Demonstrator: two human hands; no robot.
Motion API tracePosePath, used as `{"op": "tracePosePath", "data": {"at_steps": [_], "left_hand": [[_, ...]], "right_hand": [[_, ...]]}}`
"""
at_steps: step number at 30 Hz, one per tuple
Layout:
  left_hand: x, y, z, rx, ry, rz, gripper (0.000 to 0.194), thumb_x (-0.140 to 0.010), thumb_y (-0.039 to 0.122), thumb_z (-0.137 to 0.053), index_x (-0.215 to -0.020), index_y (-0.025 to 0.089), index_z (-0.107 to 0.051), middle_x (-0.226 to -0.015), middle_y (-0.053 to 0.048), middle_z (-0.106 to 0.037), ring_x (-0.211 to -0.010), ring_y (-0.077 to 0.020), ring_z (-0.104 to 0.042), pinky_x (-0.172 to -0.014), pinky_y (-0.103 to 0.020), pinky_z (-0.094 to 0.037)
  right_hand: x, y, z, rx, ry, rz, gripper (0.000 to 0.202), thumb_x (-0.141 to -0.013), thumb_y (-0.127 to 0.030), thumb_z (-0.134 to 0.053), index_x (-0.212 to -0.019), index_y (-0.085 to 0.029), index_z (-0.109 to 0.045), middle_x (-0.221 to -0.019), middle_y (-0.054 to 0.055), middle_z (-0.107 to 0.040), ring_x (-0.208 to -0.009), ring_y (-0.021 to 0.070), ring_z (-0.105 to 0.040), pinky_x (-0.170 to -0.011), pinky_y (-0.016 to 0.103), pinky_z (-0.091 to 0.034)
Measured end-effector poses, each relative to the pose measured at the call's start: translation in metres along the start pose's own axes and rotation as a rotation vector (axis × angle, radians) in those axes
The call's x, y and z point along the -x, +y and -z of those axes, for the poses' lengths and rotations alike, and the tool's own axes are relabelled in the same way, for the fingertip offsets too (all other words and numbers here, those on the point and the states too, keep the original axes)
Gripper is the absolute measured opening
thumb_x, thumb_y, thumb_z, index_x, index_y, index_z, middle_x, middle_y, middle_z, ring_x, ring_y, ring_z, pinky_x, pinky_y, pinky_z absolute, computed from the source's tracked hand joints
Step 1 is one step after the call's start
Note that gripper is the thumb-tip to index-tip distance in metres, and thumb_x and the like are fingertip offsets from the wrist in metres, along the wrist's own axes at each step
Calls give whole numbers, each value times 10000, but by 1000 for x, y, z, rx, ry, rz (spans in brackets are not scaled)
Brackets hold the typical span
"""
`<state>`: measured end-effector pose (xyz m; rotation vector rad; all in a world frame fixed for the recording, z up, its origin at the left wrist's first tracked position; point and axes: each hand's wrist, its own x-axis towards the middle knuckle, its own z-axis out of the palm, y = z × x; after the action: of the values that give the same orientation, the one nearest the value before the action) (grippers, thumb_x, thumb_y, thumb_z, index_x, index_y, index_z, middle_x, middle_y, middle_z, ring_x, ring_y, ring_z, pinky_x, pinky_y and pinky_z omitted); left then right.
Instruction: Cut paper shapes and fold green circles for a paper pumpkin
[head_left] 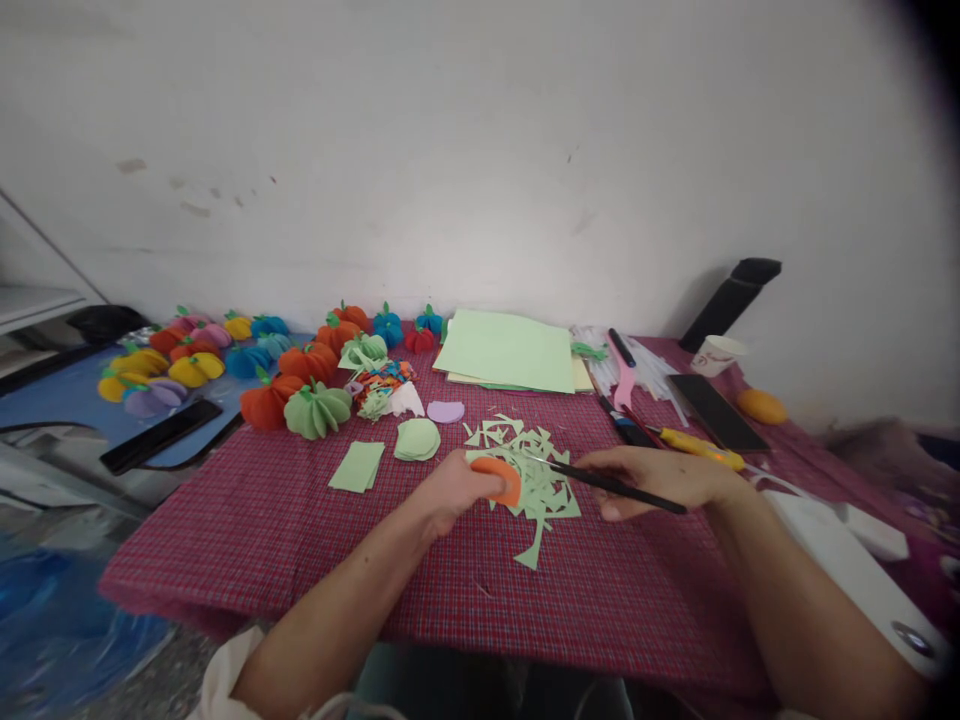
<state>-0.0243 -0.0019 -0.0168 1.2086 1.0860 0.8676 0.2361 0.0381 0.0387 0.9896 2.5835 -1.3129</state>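
Note:
My left hand [453, 490] pinches a round orange paper piece [507, 484] between thumb and fingers. A sliver of light green paper shows at its upper left edge. In my right hand [660, 476] is a pair of black-handled scissors [626, 488], blades pointing left toward the orange piece. How far the blades are apart is too small to tell. Below both hands lies a heap of light green paper scraps [546, 500]. Left of it are a stack of round green pieces [417, 440], a lilac paper piece [446, 411] and green rectangles [358, 467].
Colourful paper pumpkins [317, 409] crowd the table's left side and a blue surface beyond. Light green sheets [510, 350] lie by the wall. On the right are a yellow-handled tool [701, 448], a dark phone-like slab [718, 412], a paper cup [716, 355] and an orange fruit [762, 406].

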Motion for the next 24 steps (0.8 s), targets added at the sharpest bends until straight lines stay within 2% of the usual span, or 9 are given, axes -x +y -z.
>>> {"op": "tracePosePath", "data": {"at_steps": [2, 4, 7, 9, 11, 14, 16, 24], "left_hand": [[0, 1, 0, -1, 15, 4, 122, -560, 169, -572, -653, 120, -633, -623, -1, -573, -609, -122, -486, -622, -246, -371], [0, 1, 0, 0, 33, 10, 111, -558, 175, -579, -640, 120, -631, -615, -2, -568, -606, -121, -484, -618, -245, -369], [-1, 0, -1, -6, 38, 10, 100, -553, 177, -584, -627, 127, -630, -601, 3, -561, -591, -117, -476, -603, -240, -363], [-2, -2, 0, -14, 37, 10, 101, -552, 178, -585, -626, 130, -633, -594, 2, -560, -577, -115, -470, -587, -237, -356], [-2, -4, 0, -17, 37, 7, 97, -546, 180, -588, -616, 130, -633, -578, 1, -554, -560, -115, -460, -563, -234, -346], [-2, -5, -2, -16, 26, -10, 67, -541, 183, -589, -582, 134, -610, -540, 9, -520, -530, -108, -428, -526, -230, -319], [-1, -5, -3, -35, 16, -19, 40, -549, 179, -577, -558, 140, -577, -522, 21, -482, -512, -96, -390, -508, -228, -294], [1, -3, -7, -103, -14, 22, 61, -545, 157, -545, -520, 147, -489, -512, 40, -398, -492, -73, -295, -477, -229, -218]], "right_hand": [[5, 4, 4, -65, -11, -23, 464, -730, -447, -561, -1066, -129, -527, -812, 37, -558, -713, 147, -511, -624, 252, -429], [7, 7, 7, -133, 45, -15, 400, -738, -408, -565, -1028, -134, -528, -834, 47, -565, -746, 156, -522, -655, 266, -433], [-4, 6, -1, -310, 284, 70, 408, -727, -339, -597, -1063, -156, -457, -865, 52, -577, -781, 156, -536, -695, 284, -431], [-20, 0, -16, -468, 468, 137, 447, -714, -313, -617, -1077, -181, -394, -845, 37, -584, -752, 139, -548, -682, 278, -435], [-40, -7, -34, -553, 561, 145, 446, -705, -291, -628, -1056, -198, -369, -850, 32, -583, -712, 125, -548, -633, 264, -437], [-63, -20, -54, -606, 571, 206, 430, -702, -247, -627, -1037, -196, -363, -842, 29, -573, -739, 127, -553, -643, 265, -442], [-70, -28, -58, -616, 557, 216, 425, -691, -210, -624, -1026, -190, -364, -814, 19, -564, -735, 125, -551, -655, 273, -444], [-80, -49, -51, -498, 506, 176, 369, -632, -126, -592, -946, -169, -402, -686, -36, -497, -603, 93, -478, -535, 222, -404]]}}
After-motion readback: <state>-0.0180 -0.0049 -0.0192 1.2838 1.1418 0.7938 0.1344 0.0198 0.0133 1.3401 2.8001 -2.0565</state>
